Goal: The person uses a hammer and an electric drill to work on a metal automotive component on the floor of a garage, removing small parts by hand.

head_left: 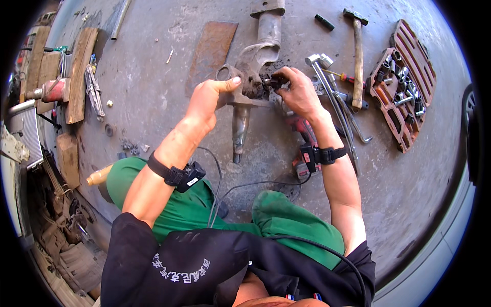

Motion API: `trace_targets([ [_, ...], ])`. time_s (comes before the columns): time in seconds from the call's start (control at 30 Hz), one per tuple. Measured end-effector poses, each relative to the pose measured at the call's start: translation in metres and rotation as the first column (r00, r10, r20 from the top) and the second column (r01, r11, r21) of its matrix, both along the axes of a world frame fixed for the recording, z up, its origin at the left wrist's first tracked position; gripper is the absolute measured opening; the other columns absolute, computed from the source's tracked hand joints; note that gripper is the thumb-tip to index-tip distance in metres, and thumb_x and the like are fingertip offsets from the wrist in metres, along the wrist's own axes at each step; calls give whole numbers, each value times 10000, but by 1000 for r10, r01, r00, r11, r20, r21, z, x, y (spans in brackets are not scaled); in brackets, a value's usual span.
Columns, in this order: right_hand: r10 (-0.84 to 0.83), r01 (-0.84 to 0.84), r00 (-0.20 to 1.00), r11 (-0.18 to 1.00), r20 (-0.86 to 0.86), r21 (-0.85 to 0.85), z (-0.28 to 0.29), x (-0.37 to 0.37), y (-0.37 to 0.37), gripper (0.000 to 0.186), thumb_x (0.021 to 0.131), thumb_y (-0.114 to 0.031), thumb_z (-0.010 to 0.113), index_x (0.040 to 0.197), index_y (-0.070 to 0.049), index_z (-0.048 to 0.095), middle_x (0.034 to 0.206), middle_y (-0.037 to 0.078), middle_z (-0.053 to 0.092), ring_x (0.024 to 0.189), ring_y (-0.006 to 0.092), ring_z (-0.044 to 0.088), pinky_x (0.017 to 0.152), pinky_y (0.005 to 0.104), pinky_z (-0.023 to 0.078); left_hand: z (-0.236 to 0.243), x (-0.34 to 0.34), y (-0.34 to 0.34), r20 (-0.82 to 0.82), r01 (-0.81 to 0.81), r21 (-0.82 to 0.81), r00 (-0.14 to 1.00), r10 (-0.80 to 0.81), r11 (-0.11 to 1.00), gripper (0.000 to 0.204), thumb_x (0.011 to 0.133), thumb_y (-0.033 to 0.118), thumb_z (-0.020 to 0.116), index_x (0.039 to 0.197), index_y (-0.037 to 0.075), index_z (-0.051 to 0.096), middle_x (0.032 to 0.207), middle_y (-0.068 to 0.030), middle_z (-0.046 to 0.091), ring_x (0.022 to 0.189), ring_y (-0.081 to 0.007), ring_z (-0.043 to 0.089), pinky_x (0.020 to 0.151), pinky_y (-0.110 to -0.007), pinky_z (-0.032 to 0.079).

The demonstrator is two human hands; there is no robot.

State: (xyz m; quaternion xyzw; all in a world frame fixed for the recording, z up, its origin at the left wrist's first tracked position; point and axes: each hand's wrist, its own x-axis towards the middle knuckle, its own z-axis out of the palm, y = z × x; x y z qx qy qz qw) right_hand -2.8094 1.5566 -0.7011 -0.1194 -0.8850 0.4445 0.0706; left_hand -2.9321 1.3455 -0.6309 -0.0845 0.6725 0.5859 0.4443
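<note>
On the floor before me lies a greasy steering knuckle [250,69] with a tapered spindle [240,128] pointing towards me and a thick tube [269,28] at its far end. My left hand [207,100] is closed on the knuckle's left side, thumb laid over the top; its other fingers are mostly hidden. At the knuckle's right side, my right hand [302,92] pinches a small dark cylindrical piece [277,82] against a dirty, grease-caked spot. A red and black cordless impact wrench [302,128] lies below my right wrist, partly covered by the forearm.
Right: long wrench bars [335,100], a hammer [358,56], a screwdriver [345,78] and an open socket case [404,94]. A black socket [324,22] lies farther off. Left: a rusty plate [212,48], wooden blocks [82,77] and a red jack [55,90]. Cables run from my wrists.
</note>
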Motion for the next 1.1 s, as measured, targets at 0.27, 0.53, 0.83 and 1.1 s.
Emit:
trace_targets([
  [0.27,-66,73,996,990,56,-122,5,2,-2,345,798,-144,753,1089,3,642,957,194,679,934,354,656,848,375,514,7,3,3,9,-12,-14,1000,12,1000,226,811,253,750,900,52,701,877,-40,691,821,-148,615,838,-304,428],
  [0.53,-125,81,922,988,366,132,6,-4,-4,606,923,-574,529,936,13,679,842,268,669,873,421,655,785,479,506,5,2,3,15,-16,-28,1000,16,999,234,803,261,752,915,61,700,896,-39,690,844,-150,610,854,-311,421],
  [0.83,-37,30,996,997,85,73,-2,3,0,560,929,-549,528,1080,-13,585,930,225,683,935,424,638,826,481,497,3,3,4,6,-31,-22,1000,31,999,253,804,263,744,945,57,701,905,-43,692,858,-157,613,869,-316,414],
  [1.1,-160,111,919,982,360,152,0,-6,-7,630,967,-568,423,817,-10,676,857,252,674,895,420,648,792,495,505,12,4,6,32,-24,-23,999,25,999,280,806,251,749,975,36,693,946,-59,699,897,-172,622,895,-324,413],
])
